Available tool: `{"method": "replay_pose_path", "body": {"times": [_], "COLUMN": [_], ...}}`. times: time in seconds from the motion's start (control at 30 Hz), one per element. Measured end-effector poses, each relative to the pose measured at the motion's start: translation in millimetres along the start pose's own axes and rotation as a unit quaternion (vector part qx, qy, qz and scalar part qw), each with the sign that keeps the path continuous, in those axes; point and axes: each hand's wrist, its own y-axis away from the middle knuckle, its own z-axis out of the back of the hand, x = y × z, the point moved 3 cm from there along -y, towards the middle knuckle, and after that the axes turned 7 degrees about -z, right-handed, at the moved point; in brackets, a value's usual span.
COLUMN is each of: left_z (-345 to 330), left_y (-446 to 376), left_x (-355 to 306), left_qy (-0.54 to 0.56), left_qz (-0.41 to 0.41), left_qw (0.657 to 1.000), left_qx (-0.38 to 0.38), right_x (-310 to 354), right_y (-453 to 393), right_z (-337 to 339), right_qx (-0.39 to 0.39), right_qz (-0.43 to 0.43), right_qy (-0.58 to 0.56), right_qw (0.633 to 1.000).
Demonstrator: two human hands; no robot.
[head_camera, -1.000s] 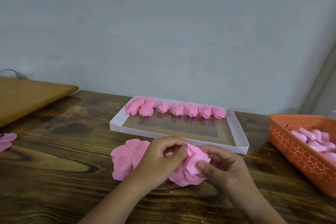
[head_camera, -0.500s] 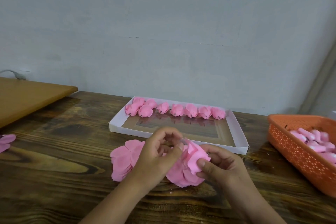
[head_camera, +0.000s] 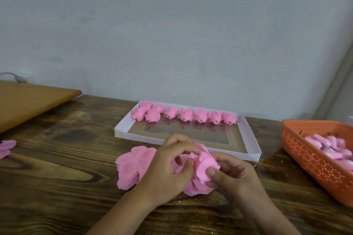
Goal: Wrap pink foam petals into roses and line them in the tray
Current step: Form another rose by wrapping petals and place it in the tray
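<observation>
A half-wrapped pink foam rose point(head_camera: 205, 164), petals thin, matte and curled, sits between both hands just in front of the white tray point(head_camera: 251, 139). The right hand point(head_camera: 232, 175) pinches its outer petal with thumb and fingers; the left hand point(head_camera: 168, 170) curls its fingers against the rose's other side. Loose petals point(head_camera: 131, 166) lie stacked left of it. Finished roses point(head_camera: 186, 115) line the tray's far edge. No writing is legible.

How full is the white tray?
Mostly empty. The tray holds roses only along its far edge; the rest of its floor is bare.
</observation>
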Motion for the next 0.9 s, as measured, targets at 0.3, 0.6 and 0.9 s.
{"method": "replay_pose_path", "body": {"times": [0.3,0.6,0.9], "left_z": [-0.3,-2.3,-5.2], "left_y": [1.0,3.8,5.1], "left_x": [-4.5,1.3,0.4], "left_qy": [0.039,0.037,0.005], "left_qz": [-0.015,-0.017,0.013], "left_qw": [0.999,0.998,0.999], "left_qx": [0.036,0.053,0.044], "right_x": [-0.5,-1.6,-3.6], "right_y": [0.1,-0.7,-1.5], "right_z": [-0.7,0.2,-2.5], "right_qx": [0.013,0.018,-0.012], "right_qz": [0.013,0.02,0.075], "right_qy": [0.029,0.012,0.079], "right_qw": [0.999,1.0,0.994]}}
